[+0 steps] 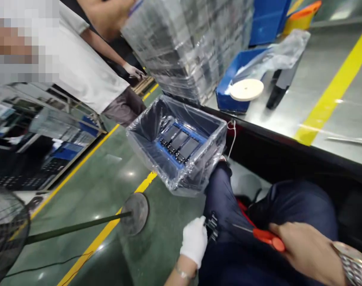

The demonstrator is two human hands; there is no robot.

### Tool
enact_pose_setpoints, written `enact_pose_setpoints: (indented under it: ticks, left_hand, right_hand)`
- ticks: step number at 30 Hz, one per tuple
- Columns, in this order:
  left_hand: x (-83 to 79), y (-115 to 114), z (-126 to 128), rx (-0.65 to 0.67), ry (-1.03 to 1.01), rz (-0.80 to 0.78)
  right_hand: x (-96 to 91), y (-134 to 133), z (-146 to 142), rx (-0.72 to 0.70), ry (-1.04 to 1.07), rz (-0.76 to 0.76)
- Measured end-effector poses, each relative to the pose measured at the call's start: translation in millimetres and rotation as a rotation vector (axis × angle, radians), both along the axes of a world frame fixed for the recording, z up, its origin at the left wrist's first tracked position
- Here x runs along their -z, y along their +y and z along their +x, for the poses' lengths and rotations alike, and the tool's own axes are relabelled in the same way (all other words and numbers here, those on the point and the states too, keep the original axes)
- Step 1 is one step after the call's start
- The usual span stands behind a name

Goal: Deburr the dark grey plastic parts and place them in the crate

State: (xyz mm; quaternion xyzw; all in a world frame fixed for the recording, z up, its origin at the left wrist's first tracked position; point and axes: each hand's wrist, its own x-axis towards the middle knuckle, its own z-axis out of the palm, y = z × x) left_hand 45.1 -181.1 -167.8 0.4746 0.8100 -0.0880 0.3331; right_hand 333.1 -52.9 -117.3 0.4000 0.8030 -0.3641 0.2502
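Note:
My left hand [194, 239], in a white glove, pinches a small black part [212, 227] against my dark blue trouser leg [225, 198]. My bare right hand [310, 252], a metal watch on its wrist, grips red-handled scissors [266, 237] whose thin blades point left toward the part. Beyond my knee stands a bin lined with clear plastic [204, 155]. It holds a blue tray with three black flat parts [179, 142].
A large plastic-wrapped stack of trays [186, 43] rests on the steel table [324, 79], beside a blue bin [228, 97], a white disc [246, 89] and a crumpled clear bag. Another person in a white shirt [79, 63] stands at left. A fan stand [134, 212] sits on the green floor.

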Motion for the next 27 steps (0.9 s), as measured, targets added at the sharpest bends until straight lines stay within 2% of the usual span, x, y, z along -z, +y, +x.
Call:
enact_pose_setpoints:
  ticks: [8, 14, 19, 23, 27]
  left_hand:
    - [5.6, 0, -5, 0.023, 0.048, 0.036]
    - [9.7, -7, -6, 0.027, 0.056, 0.067]
    - [6.4, -4, -4, 0.026, 0.042, 0.051]
    - [11.1, -3, -8, -0.033, -0.008, 0.088]
    - [24.1, -8, -42, -0.202, -0.177, 0.222]
  right_hand:
    - [4.2, 14, -36, -0.032, 0.042, 0.017]
    - [13.9, 16, -45, -0.067, 0.052, 0.012]
    - [22.2, 15, -51, -0.076, 0.05, 0.016]
    - [29.3, 16, -40, -0.048, 0.056, 0.032]
    - [34.7, 11, -11, -0.022, 0.07, 0.053]
